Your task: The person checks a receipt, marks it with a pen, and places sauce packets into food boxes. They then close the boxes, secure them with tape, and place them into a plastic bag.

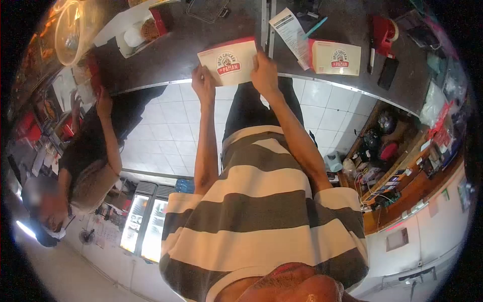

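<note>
Out at the far left, well away from the grip, a co-worker's hand (104,103) is up at the counter (171,60), what it touches too murky to call. Coming in, left of the grip and farther up the counter, there's a box with its lid laid back (160,22), a pale lump (134,37) and a brown piece (149,30) inside, probably parted from the grip to leave elbow room. And here's the middle of the action: the left hand (204,86), fingers bent, pinching the lower left corner of the printed box (231,61)! Across from it the right hand (265,75) clasps the right edge, set a touch higher, so the box hangs between them at the counter's near edge, printed face up; two-sided support, I'd judge, to keep it level and square. Just right of the grip lies a slip of paper (292,38), a pen (316,27) beside it, then a second printed box (337,58) touching the slip, perhaps pinning it. Farther right, a marker (372,59), a red tape dispenser (384,36) and a dark flat object (388,74), likely parked there for easy reach.
</note>
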A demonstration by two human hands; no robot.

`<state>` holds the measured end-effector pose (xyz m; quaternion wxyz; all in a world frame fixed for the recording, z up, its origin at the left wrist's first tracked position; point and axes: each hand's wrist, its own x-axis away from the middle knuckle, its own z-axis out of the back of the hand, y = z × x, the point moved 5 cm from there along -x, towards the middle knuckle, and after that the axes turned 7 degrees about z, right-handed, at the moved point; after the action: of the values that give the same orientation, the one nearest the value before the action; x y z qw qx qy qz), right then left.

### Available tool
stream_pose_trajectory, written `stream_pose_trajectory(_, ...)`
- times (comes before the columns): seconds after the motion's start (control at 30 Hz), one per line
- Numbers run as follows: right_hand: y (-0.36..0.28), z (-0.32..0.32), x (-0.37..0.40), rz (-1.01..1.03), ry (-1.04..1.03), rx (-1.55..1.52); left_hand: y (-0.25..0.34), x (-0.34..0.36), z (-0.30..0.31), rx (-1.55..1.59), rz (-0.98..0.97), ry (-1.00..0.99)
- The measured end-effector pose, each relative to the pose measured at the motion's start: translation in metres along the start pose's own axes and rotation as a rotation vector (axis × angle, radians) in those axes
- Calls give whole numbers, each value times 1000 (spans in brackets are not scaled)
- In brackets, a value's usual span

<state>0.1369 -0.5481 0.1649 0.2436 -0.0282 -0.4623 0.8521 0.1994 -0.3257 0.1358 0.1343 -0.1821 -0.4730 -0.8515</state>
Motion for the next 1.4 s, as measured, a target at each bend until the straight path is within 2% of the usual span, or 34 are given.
stream_pose_trajectory(0.07, 12, -9, 1, -45, -50, -31, -5, -1, -3, 16, 52, -10)
stream_pose_trajectory(0.13, 7, -2, 4, 114, 207, 19, 4, 2, -5, -26, -21, -60)
stream_pose_trajectory(0.17, 6, 1, 0, 125, 206, 16, 6, 0, -6, -21, -26, -50)
stream_pose_trajectory(0.23, 14, 0, -2, -47, -54, 34, 10, 2, -4, 34, -51, -13)
stream_pose_trajectory(0.27, -4, 15, -5, -70, -33, -7, 10, 6, -1, 34, -44, -11)
stream_pose_trajectory(0.4, 1, 17, -7, -37, -71, 32, 6, 9, -1, -10, -40, -39)
stream_pose_trajectory(0.47, 12, 29, -17, -137, -66, -100, 5, -1, -6, 11, -46, -36)
stream_pose_trajectory(0.5, 13, 32, -16, -147, -70, -98, -3, 3, -6, 64, 62, -40)
stream_pose_trajectory(0.53, 19, 31, -20, -239, -134, -157, -8, 4, -6, 117, 163, -47)
stream_pose_trajectory(0.6, 13, 36, -27, -384, -238, -188, -24, -2, -8, 149, 119, -64)
stream_pose_trajectory(0.63, 13, 38, -27, -388, -222, -188, -32, -6, -10, 182, 79, -71)
stream_pose_trajectory(0.77, 27, 41, -26, -270, -51, -126, -32, -6, -8, 206, 74, -104)
stream_pose_trajectory(0.83, 18, 45, -26, -129, -19, -5, -36, -7, -7, 173, 49, -62)
stream_pose_trajectory(0.87, 14, 42, -27, -137, -16, 2, -32, -4, -7, 221, 136, -127)
stream_pose_trajectory(0.97, 7, 35, -33, -232, -2, 55, -21, -4, -6, 168, 77, -114)
stream_pose_trajectory(1.0, 7, 30, -32, -163, 85, 196, -21, -5, -7, 206, 73, -116)
stream_pose_trajectory(1.03, 11, 21, -30, -172, 92, 192, -22, -6, -8, 199, 69, -124)
stream_pose_trajectory(1.1, -2, 23, -30, 11, 257, 112, -23, -5, -7, 224, 77, -119)
stream_pose_trajectory(1.13, -1, 21, -28, -10, 189, 142, -23, -5, -7, 218, 76, -125)
stream_pose_trajectory(1.27, 2, 16, -24, -15, 197, 205, -14, 0, -10, 236, 58, -120)
stream_pose_trajectory(1.33, 7, 10, -21, -140, 81, 84, -14, -2, -11, 290, 32, -106)
stream_pose_trajectory(1.4, 3, 9, -18, -118, 84, 55, -22, -7, -10, 174, 73, -89)
